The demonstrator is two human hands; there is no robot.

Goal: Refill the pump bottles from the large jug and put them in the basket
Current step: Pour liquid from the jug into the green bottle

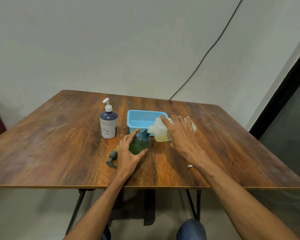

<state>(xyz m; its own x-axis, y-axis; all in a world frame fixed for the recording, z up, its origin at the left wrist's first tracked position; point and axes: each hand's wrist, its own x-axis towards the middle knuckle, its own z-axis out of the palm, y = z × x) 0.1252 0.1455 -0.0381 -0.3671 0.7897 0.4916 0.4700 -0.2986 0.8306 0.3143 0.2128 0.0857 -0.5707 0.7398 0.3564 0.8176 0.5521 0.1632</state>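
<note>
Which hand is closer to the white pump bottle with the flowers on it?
Left. The left hand wraps the green bottle, just right of the white pump bottle. The right hand is farther right, tipping the jug.

The wooden tabletop (pixel 59 153) carries a white-and-navy pump bottle (pixel 108 123) standing upright at about ten o'clock from its middle. A blue mesh basket (pixel 140 118) sits at twelve o'clock. A dark green bottle (pixel 139 143) without its pump stands just in front of the basket. The grey pump head (pixel 112 157) lies flat at eight o'clock from that bottle. A small white object (pixel 190 165) lies at four o'clock, too hidden to identify.
</note>
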